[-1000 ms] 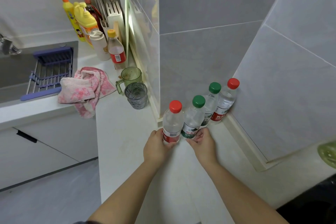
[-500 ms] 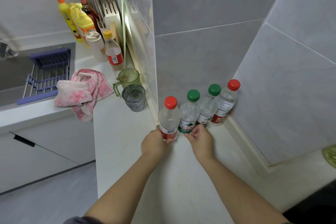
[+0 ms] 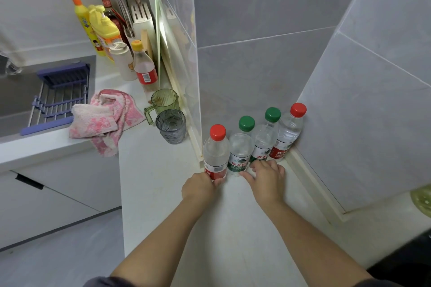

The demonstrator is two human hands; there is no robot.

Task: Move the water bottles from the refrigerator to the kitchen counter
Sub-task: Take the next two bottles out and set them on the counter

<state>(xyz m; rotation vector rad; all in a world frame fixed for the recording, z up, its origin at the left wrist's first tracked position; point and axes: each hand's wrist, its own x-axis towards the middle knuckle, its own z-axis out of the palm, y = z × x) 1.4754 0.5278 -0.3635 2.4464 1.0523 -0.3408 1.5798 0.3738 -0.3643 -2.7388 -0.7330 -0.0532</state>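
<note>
While my left hand [image 3: 200, 187] clamps its fingers round the mid-frame red-capped bottle [image 3: 215, 154] — squaring the row [image 3: 241, 155] on the worktop [image 3: 163, 193], I judge — my right hand [image 3: 265, 177] lies fingers apart, empty.

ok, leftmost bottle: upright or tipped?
Upright. The bottle stands on the counter, red cap up; left hand grips its base.

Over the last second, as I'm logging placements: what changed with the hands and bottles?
The near red-capped bottle and the green-capped bottle beside it slid back toward the wall, joining the row. The right hand let go of the green-capped bottle; the left hand still grips the red-capped one. The other two bottles stayed put.
</note>
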